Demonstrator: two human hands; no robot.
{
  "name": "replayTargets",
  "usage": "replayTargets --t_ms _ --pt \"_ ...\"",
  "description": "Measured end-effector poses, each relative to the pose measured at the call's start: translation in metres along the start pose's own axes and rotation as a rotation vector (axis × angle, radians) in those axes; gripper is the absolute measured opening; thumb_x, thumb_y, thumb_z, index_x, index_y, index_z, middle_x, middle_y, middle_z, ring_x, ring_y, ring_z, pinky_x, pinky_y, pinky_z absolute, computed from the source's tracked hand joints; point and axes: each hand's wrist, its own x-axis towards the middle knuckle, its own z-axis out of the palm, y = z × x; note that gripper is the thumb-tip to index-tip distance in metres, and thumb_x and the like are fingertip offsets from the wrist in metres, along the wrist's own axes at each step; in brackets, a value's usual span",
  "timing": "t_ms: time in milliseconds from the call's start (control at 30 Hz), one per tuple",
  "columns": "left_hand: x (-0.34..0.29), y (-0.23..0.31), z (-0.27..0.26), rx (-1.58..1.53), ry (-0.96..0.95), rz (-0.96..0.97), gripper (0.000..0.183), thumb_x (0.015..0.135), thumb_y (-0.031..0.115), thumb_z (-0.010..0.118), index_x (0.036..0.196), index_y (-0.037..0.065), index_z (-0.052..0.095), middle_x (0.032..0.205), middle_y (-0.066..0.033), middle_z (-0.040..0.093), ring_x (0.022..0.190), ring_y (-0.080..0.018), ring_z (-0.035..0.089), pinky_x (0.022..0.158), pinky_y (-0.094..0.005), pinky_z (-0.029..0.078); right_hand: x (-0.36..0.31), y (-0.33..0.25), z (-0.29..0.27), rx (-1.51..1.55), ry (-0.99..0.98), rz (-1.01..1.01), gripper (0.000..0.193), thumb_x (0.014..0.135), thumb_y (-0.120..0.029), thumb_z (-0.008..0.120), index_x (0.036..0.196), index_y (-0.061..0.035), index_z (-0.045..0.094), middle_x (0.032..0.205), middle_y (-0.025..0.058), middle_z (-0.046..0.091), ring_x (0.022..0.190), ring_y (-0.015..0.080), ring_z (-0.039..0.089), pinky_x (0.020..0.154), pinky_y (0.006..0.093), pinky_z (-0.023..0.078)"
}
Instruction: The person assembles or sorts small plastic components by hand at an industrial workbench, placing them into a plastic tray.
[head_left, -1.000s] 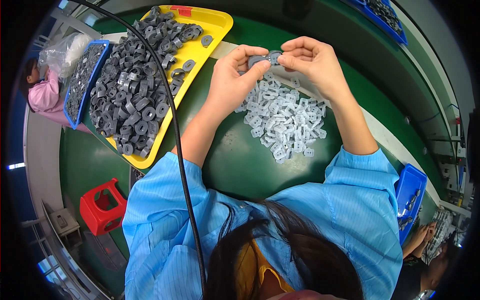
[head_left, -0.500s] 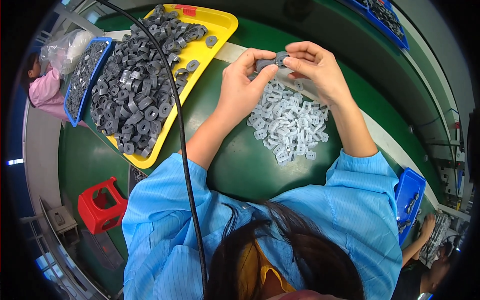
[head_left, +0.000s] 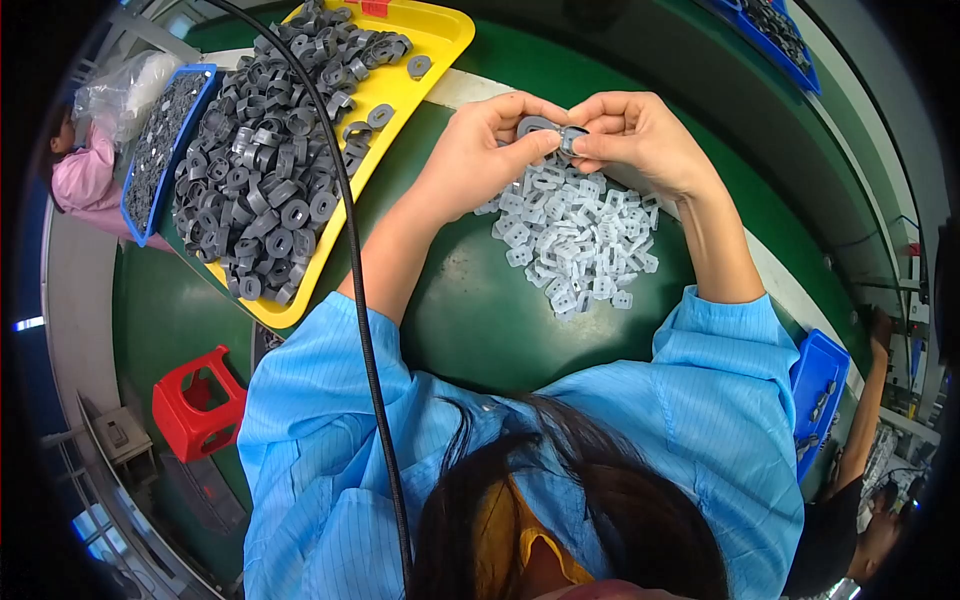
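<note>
Over the far side of the green table, my left hand (head_left: 498, 150) and my right hand (head_left: 632, 140) meet fingertip to fingertip. My left fingers and thumb close around a grey round plastic part (head_left: 537, 126). Between my right thumb and fingers is another small grey plastic part (head_left: 571, 139), touching the first; its exact shape is partly covered. Just below my hands lies a loose heap of small translucent white plastic pieces (head_left: 575, 240), each with openings in it. To the left, a yellow tray (head_left: 425, 25) holds a large pile of grey round parts (head_left: 262, 185).
A black cable (head_left: 352, 235) crosses the view near my left forearm. Blue trays of small parts stand at far left (head_left: 207, 95), upper right and right (head_left: 818, 375). A red stool (head_left: 200, 402) is at lower left. Other people work at both sides.
Both hands have come closer together and slightly down, with the two grey parts turned between the fingers. At right, a co-worker's arm has reached further forward.
</note>
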Motion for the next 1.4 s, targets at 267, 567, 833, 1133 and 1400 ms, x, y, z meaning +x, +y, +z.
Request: replayTargets --t_ms 267,567,833,1133,1400 --pt "0.004 -0.004 0.017 -0.335 0.195 -0.031 0.025 0.091 0.017 0.061 0.112 0.002 0.060 0.081 0.0006 0.058 0.068 -0.0032 0.049 0.052 -0.0168 0.035 0.009 0.018 0.030 -0.656 0.576 -0.750 0.015 0.075 -0.001 0.066 0.090 -0.0017 0.066 0.082 0.0083 0.067 0.067 0.0164 0.065 0.065 0.0288 0.054" --pt "0.004 -0.017 0.007 -0.751 0.079 -0.250 0.031 0.090 0.024 0.063 0.110 0.001 0.060 0.076 0.0016 0.057 0.064 -0.0051 0.047 0.059 -0.0178 0.037 0.008 0.010 0.027 -0.174 0.217 -0.537 0.016 0.074 -0.002 0.063 0.091 -0.0029 0.060 0.082 0.0015 0.063 0.074 0.0091 0.058 0.064 0.0237 0.046" --pt "0.007 -0.013 -0.005 -0.400 0.148 -0.145 0.036 0.095 0.021 0.054 0.124 -0.001 0.053 0.102 -0.0080 0.064 0.073 -0.0081 0.054 0.058 -0.0190 0.038 0.029 0.043 -0.061 -0.594 0.620 -0.151 0.026 0.081 -0.016 0.065 0.103 -0.0035 0.060 0.087 0.0023 0.062 0.081 0.0098 0.057 0.074 0.0247 0.046" --pt "0.006 -0.021 -0.009 -0.140 0.213 -0.114 0.046 0.077 0.006 0.073 0.118 -0.001 0.053 0.089 -0.0046 0.066 0.065 -0.0079 0.053 0.057 -0.0223 0.042 -0.008 -0.001 -0.005 -1.151 0.214 0.067 0.030 0.072 -0.028 0.073 0.081 -0.0003 0.064 0.082 0.0162 0.064 0.086 0.0292 0.062 0.072 0.0372 0.051" --pt "0.007 -0.024 -0.001 0.535 0.286 0.098 0.033 0.075 0.011 0.074 0.104 -0.001 0.062 0.069 -0.0107 0.066 0.060 -0.0141 0.062 0.059 -0.0269 0.050 0.003 0.019 -0.004 -0.932 0.298 -0.384 0.021 0.079 -0.013 0.066 0.093 0.0017 0.067 0.087 0.0162 0.063 0.083 0.0317 0.062 0.075 0.0392 0.050"
